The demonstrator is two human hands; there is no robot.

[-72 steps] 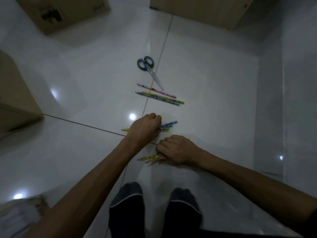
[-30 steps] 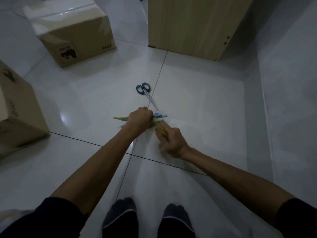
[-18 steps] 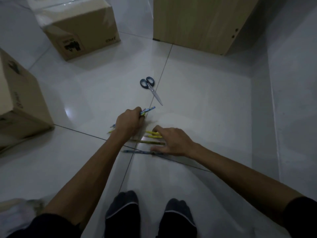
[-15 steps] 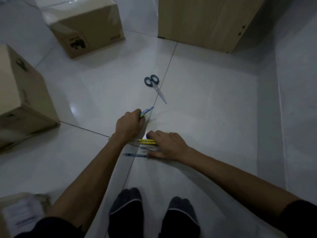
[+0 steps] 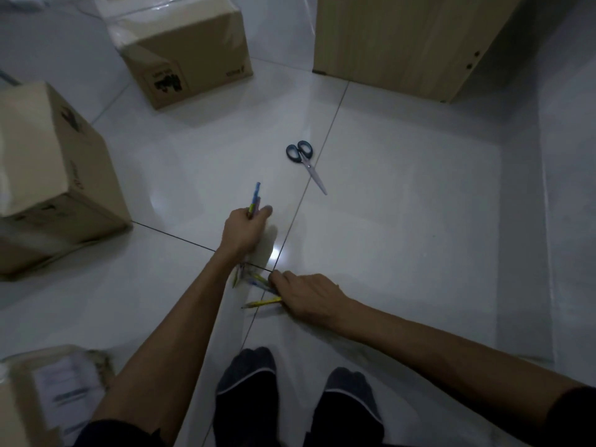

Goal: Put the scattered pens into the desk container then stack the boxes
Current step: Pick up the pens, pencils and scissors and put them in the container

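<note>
Grips a bunch of pens [image 5: 255,198] in the left hand [image 5: 245,230], fist closed round them, blue ends poking forward. Curls the right hand [image 5: 306,296] over loose pens [image 5: 262,303] lying on the tiled floor [image 5: 403,237] at a tile seam, just behind the left wrist; hands near but apart. Farther out, scissors [image 5: 306,166] flat on the floor, well short of the cardboard boxes [image 5: 183,50] and a wooden cabinet [image 5: 403,40]. Lower left, something blurred, possibly a container [image 5: 58,388] of papers.

A room indoors, probably in a home: glossy white floor tiles [image 5: 403,237], taped cardboard boxes [image 5: 187,50] standing on them, a light wood-laminate cabinet [image 5: 403,37], and socked feet [image 5: 246,391].
</note>
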